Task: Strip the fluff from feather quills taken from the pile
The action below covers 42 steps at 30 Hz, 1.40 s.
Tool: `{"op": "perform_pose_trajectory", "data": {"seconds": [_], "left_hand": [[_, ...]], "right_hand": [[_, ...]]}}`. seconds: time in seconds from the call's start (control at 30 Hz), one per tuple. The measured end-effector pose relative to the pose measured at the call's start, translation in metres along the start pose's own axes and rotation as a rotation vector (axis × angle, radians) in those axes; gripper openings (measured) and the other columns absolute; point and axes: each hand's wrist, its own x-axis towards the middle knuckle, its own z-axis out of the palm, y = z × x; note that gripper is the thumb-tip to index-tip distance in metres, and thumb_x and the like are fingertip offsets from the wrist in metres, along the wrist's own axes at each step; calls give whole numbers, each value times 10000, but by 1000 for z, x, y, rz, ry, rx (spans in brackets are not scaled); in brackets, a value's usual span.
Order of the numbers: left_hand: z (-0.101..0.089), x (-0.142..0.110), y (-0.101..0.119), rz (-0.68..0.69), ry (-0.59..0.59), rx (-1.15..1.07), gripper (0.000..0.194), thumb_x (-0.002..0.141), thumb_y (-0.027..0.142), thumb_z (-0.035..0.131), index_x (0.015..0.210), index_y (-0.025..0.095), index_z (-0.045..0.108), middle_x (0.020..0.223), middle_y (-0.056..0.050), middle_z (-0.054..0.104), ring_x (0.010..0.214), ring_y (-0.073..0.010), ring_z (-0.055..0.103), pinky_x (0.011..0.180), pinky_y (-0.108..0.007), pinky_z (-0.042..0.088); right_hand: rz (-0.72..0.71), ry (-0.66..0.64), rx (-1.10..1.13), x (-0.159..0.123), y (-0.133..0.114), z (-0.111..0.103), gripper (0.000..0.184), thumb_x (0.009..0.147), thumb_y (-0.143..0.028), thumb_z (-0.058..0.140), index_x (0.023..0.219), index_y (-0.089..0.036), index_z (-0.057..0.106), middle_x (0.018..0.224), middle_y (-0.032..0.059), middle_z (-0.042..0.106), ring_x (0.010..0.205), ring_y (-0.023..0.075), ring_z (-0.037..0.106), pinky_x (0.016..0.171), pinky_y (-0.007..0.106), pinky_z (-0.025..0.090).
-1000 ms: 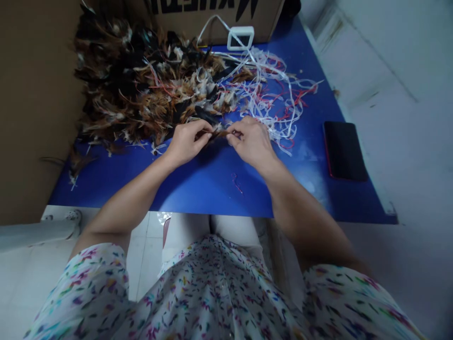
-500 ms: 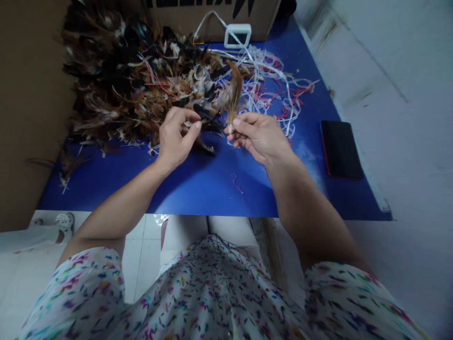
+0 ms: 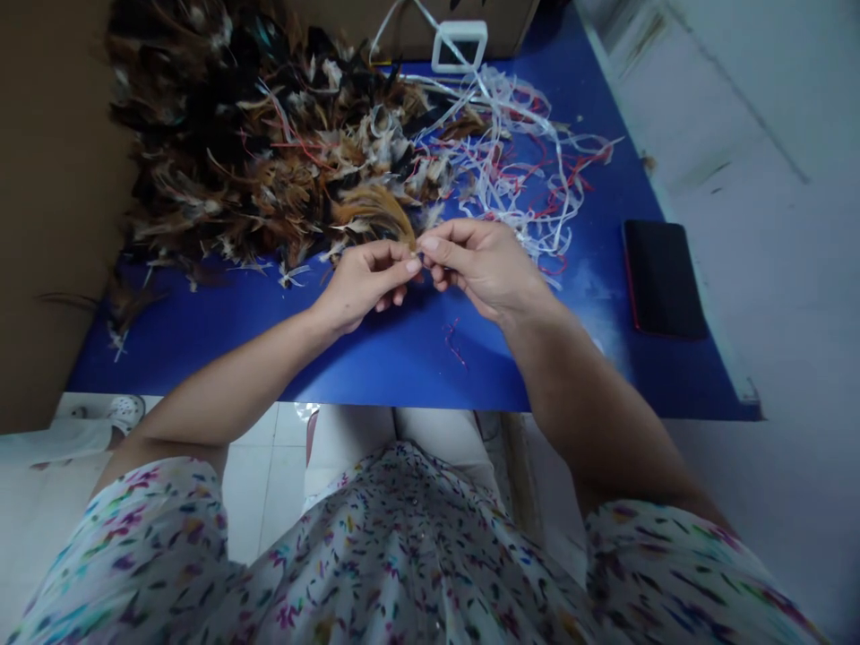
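Both my hands meet over the blue table, pinching the base of a small golden-brown feather bunch (image 3: 380,206). My left hand (image 3: 366,282) has thumb and forefinger closed on its lower end. My right hand (image 3: 480,264) pinches right beside it, fingertips almost touching the left ones. The bunch fans up and to the left from the fingertips. Behind my hands spreads a large heap of brown, black and white feathers (image 3: 269,193). Right of the heap lies a tangle of white and red strings (image 3: 517,170).
A dark phone (image 3: 665,278) lies near the right edge of the blue table (image 3: 336,372). A small white-framed device (image 3: 459,47) stands by a cardboard box (image 3: 503,31) at the back. Cardboard (image 3: 54,206) rises on the left. A bit of red thread (image 3: 455,345) lies in front.
My left hand has moved right and closed on the feather bunch's base. The bunch, upright in my right hand before, now leans left. The view has shifted slightly.
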Motion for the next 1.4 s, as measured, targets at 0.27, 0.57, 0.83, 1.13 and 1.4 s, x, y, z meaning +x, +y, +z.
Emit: {"op": "perform_pose_trajectory", "data": {"seconds": [0.27, 0.57, 0.83, 1.13, 1.4], "left_hand": [[0, -1, 5, -69, 8, 12, 397, 757, 521, 819, 835, 161, 672, 818, -43, 733, 496, -54, 546, 388, -177, 329], [-1, -2, 7, -142, 6, -103, 245, 729, 360, 785, 813, 167, 660, 806, -28, 717, 510, -53, 538, 395, -165, 329], [-2, -2, 8, -193, -30, -171, 294, 674, 364, 822, 777, 169, 628, 736, -5, 670, 493, -49, 521, 390, -165, 316], [2, -4, 6, -95, 34, -127, 300, 671, 354, 833, 721, 166, 605, 629, 22, 633, 455, -51, 504, 371, -172, 296], [2, -6, 7, -65, -13, -156, 306, 669, 356, 818, 754, 175, 586, 629, 37, 615, 472, -62, 529, 400, -176, 360]], "right_hand": [[-29, 52, -66, 2, 0, -2, 445, 746, -563, 874, 745, -195, 625, 667, -26, 618, 526, 70, 535, 464, 207, 420], [-45, 59, -71, 1, 2, -3, 496, 731, -609, 865, 722, -191, 599, 627, -34, 592, 508, 64, 519, 462, 199, 420], [-47, 9, -99, -1, 0, 0, 482, 737, -588, 871, 697, -187, 607, 597, -38, 572, 494, 67, 499, 459, 209, 416], [-119, -98, -120, -2, 2, -2, 505, 725, -609, 868, 727, -165, 630, 603, -35, 572, 507, 61, 495, 465, 201, 397], [-163, -171, -152, -2, 3, -5, 531, 729, -650, 848, 721, -168, 624, 609, -30, 576, 512, 63, 483, 467, 207, 381]]}}
